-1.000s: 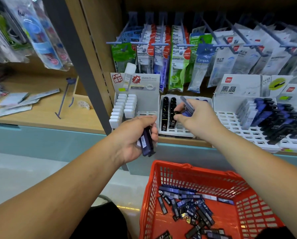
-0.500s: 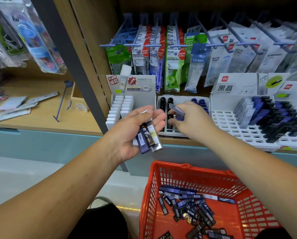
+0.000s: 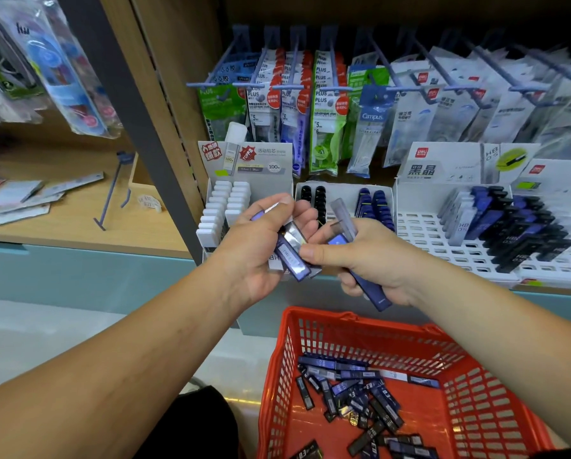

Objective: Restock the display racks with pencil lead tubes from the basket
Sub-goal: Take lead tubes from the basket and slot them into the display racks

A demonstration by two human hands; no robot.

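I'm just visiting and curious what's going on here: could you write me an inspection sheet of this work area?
Surface: wooden shelf carrying white display racks, many slots unfilled.
Job's things: red basket below, loose lead tubes inside.
Clutter: paper slips and a loose blue hook on the left of the shelf.
Grippers: left hand holds several tubes; right hand holds tubes, thumb on the left hand's bundle.
Cables: nothing seen.
Surroundings: hanging packets on pegs above.
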